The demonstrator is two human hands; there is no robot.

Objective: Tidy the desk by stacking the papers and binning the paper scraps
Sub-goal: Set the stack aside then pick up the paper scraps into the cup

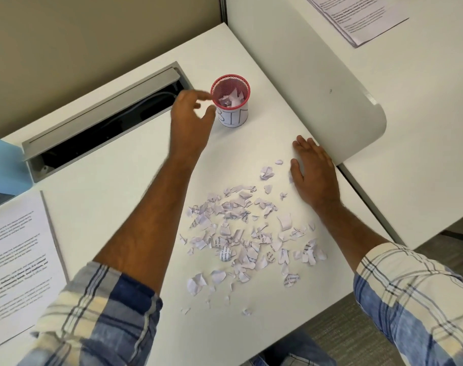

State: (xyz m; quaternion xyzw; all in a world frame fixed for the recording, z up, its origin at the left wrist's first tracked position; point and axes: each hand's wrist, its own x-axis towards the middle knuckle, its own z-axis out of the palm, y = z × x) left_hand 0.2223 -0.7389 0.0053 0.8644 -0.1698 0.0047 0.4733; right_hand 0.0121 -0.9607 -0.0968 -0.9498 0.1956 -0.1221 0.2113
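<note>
While the paper scraps (247, 233) lay strewn across the near middle of the table (146, 159), between your two forearms, both of your hands were beyond them, so the heap sat on the near side of your fingers. It spread wider left to right than near to far. Your right hand (313, 170) rested flat on the table just past the heap's far right edge, fingers straight and holding nothing; it was the closer hand to the scraps. Farther off, your left hand (192, 120) hung beside the bin (231, 101), fingers spread loosely at its left rim, gripping nothing that showed. That red mesh bin held a few white scraps already. Printed papers lay at the near left (16, 260) and at the far right (357, 17), not yet stacked together.
</note>
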